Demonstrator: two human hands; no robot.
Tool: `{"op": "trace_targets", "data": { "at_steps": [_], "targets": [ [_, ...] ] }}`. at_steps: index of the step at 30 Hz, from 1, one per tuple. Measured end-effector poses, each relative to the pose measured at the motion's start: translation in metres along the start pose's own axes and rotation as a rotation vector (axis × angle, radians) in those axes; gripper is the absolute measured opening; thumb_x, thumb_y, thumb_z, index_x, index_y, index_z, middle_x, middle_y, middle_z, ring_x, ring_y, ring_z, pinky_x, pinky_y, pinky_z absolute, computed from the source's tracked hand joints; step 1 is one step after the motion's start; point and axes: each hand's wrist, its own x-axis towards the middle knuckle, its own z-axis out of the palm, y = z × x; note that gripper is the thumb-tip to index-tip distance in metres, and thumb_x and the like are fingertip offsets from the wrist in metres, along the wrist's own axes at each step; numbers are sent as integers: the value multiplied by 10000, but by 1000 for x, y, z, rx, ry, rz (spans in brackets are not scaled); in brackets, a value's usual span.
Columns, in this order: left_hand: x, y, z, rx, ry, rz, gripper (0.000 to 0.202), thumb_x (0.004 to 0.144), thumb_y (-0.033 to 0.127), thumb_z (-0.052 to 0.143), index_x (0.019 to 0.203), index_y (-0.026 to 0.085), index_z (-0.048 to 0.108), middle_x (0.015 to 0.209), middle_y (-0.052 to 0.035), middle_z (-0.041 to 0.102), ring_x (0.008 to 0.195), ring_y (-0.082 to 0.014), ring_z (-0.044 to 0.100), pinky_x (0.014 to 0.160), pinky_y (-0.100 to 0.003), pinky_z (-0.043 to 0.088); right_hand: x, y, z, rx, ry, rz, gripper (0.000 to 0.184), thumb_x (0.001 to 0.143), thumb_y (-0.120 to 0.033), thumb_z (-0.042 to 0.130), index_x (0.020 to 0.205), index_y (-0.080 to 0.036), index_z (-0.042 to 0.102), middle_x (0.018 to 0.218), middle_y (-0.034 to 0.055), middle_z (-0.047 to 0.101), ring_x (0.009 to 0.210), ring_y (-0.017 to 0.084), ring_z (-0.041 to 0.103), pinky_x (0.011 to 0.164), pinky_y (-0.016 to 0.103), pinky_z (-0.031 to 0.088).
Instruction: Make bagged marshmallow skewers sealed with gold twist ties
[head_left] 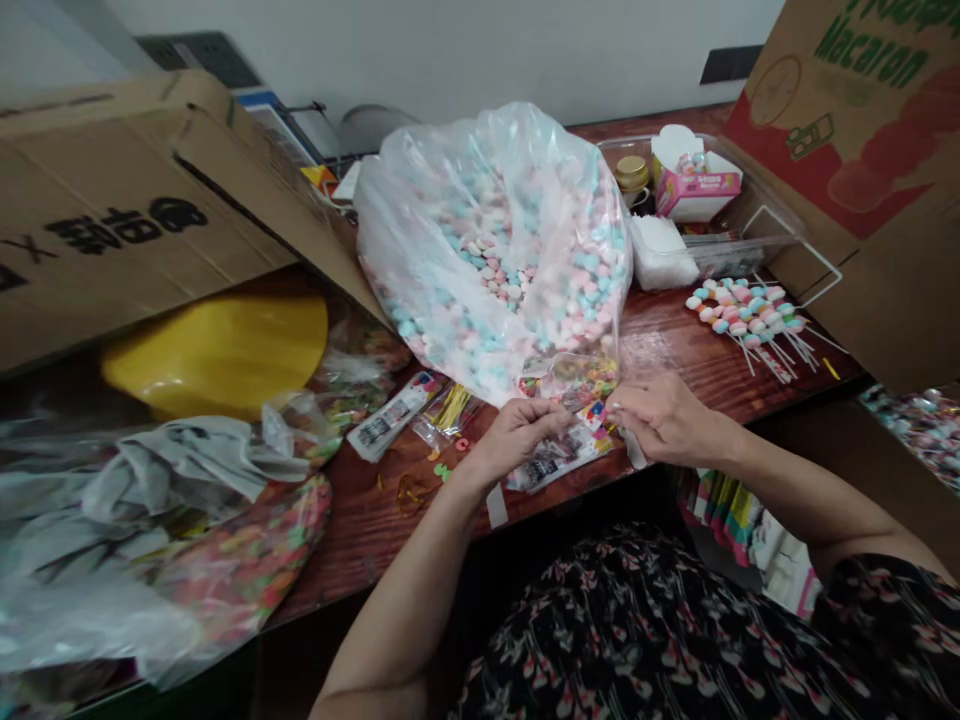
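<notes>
My left hand (pixel 517 432) and my right hand (pixel 658 418) meet at the front edge of the wooden table (pixel 675 345). Both pinch a small clear packet of coloured candy (pixel 574 385), fingers closed on its edges. Under them lie flat printed packets (pixel 551 458). Directly behind stands a large clear plastic bag of pink, white and blue marshmallows (pixel 499 250), open at the top. A row of marshmallow skewers on white sticks (pixel 746 312) lies to the right of my right hand.
A cardboard box (pixel 127 210) leans at the left over a yellow object (pixel 225 350). Crumpled plastic bags of colourful candy (pixel 225 540) fill the left front. At the back right are a clear tray with a pink box (pixel 697 190) and a big carton (pixel 870 150).
</notes>
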Motion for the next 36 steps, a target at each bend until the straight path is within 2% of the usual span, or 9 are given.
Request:
{"op": "trace_targets", "data": {
  "at_steps": [4,6,9,16,20,26,31,34,36],
  "targets": [
    [-10,4,7,585,428,435,230,876,391,635,939,191,730,885,-66,707,847,-187,623,786,-326,481,3,-7,-3,-155,-23,164,225,943,-222,439,817,-140,607,743,59,638,647,147,513,590,281,284],
    [-16,3,17,807,467,588,244,842,360,688,1016,192,714,957,-87,706,897,-208,618,813,-344,483,5,-10,-3,-180,-40,196,215,939,-224,439,832,-138,604,748,64,647,648,151,518,583,285,267],
    [-18,-3,32,977,509,677,202,868,279,658,1042,180,688,947,-93,703,860,-207,609,765,-332,479,8,-13,-2,-176,-67,224,216,938,-222,427,831,-138,595,758,72,654,660,153,522,585,287,257],
    [-9,-16,47,1073,574,643,313,838,375,687,1061,157,666,973,-111,699,881,-238,581,751,-348,431,11,-19,-2,-22,-36,289,224,915,-208,435,718,-163,531,650,31,574,625,136,486,604,273,271],
    [-2,-21,46,1106,669,694,195,877,237,606,1051,191,682,900,-87,700,821,-219,568,705,-349,381,13,-19,-5,73,-41,318,242,917,-220,448,683,-174,494,628,9,534,616,125,471,614,266,279],
    [-4,-33,38,893,546,750,215,855,113,573,1015,191,692,863,-84,689,794,-194,578,720,-333,448,10,-10,-3,14,-66,290,258,932,-232,449,694,-170,524,628,8,536,589,122,432,607,276,265],
    [-16,-39,32,652,492,563,108,842,160,610,815,202,705,735,-30,668,710,-160,589,681,-305,470,3,-7,-11,41,-47,231,260,961,-243,433,756,-163,571,681,30,597,624,133,488,622,278,325],
    [-27,-46,26,493,479,395,115,815,193,639,711,191,689,666,-12,629,689,-152,581,667,-289,458,-7,-9,-27,191,114,273,245,967,-266,462,805,-178,624,747,35,644,677,140,555,653,279,397],
    [-33,-52,24,362,474,245,127,776,234,694,662,182,673,637,3,611,639,-134,559,617,-263,434,-15,-13,-36,378,311,352,203,948,-283,522,833,-205,669,759,22,661,683,140,579,647,279,431]
  ]
}}
